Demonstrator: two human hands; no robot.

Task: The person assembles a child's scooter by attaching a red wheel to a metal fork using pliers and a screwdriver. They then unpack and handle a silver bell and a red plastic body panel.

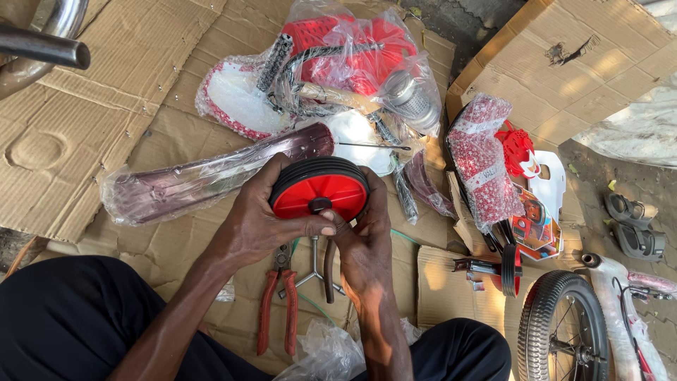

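Fingers (326, 229) of both hands close around a small red training wheel (319, 189) with a black tyre, held up over flattened cardboard (63, 162) on the ground. The left hand (254, 222) cups its side with the thumb across the hub; the right hand (367, 236) grips from below. Red-handled pliers (276, 310) and a metal cross wrench (314, 271) lie just beneath, plastic-wrapped bicycle parts (338, 70) beyond, a spoked bicycle wheel (560, 324) at right

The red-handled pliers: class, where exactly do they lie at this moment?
In the head view, the red-handled pliers lie on the cardboard at lower centre, beneath the left hand and left of the metal wrench.
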